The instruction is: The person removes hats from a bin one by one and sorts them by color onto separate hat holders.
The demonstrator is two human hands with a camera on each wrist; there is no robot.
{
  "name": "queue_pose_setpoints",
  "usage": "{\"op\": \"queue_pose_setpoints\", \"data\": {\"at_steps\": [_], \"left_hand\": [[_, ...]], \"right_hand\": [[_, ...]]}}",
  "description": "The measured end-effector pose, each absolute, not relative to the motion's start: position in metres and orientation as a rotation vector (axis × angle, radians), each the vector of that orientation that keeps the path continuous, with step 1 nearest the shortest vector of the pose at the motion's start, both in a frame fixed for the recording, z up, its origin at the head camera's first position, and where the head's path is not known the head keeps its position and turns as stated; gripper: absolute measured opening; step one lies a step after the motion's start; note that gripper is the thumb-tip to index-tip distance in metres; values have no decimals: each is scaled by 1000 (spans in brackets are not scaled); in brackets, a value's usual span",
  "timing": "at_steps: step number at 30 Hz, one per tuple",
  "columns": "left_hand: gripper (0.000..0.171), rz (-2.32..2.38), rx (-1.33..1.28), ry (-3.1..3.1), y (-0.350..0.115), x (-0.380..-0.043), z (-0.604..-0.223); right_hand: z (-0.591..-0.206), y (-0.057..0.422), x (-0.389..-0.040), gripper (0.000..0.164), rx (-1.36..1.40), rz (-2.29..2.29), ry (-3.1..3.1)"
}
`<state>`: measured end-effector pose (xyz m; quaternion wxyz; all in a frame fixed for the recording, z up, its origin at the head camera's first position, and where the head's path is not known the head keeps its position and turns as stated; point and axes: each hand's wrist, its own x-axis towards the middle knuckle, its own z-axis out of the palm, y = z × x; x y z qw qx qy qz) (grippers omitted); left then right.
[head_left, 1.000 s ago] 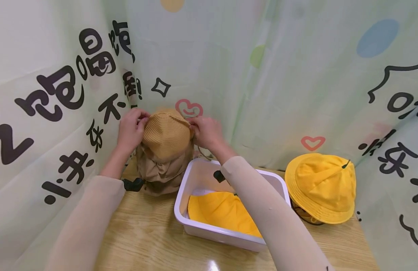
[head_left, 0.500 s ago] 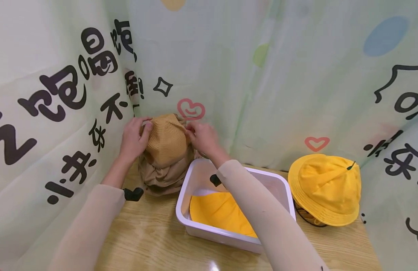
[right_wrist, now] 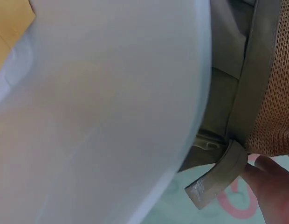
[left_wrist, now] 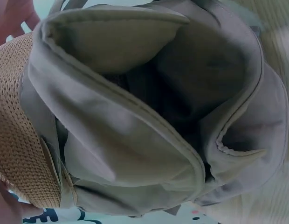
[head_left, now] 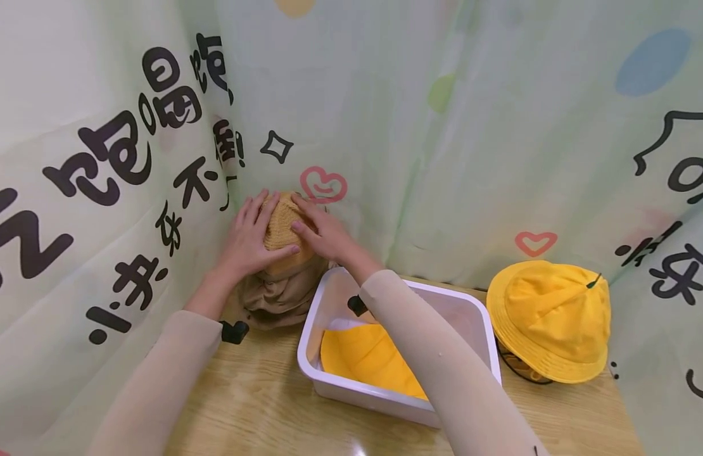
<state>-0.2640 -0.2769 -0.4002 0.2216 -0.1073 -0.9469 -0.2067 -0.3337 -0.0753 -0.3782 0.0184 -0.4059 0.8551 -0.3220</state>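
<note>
A tan woven hat crown (head_left: 280, 231) with brown cloth (head_left: 280, 297) hanging below it stands at the back left of the table. My left hand (head_left: 246, 240) lies on the crown's left side, fingers spread. On the right side, my right hand (head_left: 325, 234) rests with fingers extended over the top. The left wrist view shows the brown cloth (left_wrist: 116, 135) in loose folds with a wide dark opening, beside the woven crown (left_wrist: 16, 126). In the right wrist view a short brown strap (right_wrist: 216, 175) hangs near my right hand (right_wrist: 272, 189).
A white plastic bin (head_left: 374, 405) stands right of the brown cloth, holding a yellow cloth hat (head_left: 363, 354). Farther right, a yellow bucket hat (head_left: 548, 316) sits raised on a dark wire base. Printed curtains (head_left: 357, 95) close in the wooden table (head_left: 260, 392) behind and beside.
Both hands pinched the crown's sides earlier; now their fingers are spread over it, closer together. The left hand has moved right and forward over the crown.
</note>
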Motion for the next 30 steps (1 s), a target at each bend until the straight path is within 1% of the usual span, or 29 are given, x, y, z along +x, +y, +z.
{"op": "queue_pose_setpoints", "data": {"at_steps": [9,13,21,26,30], "left_hand": [[108,-530,-295,-2659,-273,-266,-419],[107,-566,-290,-2649,-274,-265,-418],[108,-557,-307,-2660,-280,-265,-414],[110,-578,-339,-2639,-284,-266,-423],[110,-623,-350,-2643,-286,-266,-435]], "right_hand": [[-399,-68,-334,64,-1204,-1018,2513],[-401,-69,-333,65,-1210,-1035,2543],[-395,-79,-333,75,-1275,-994,2594],[-402,-79,-335,81,-1310,-957,2576],[-412,-77,-337,84,-1275,-912,2570]]}}
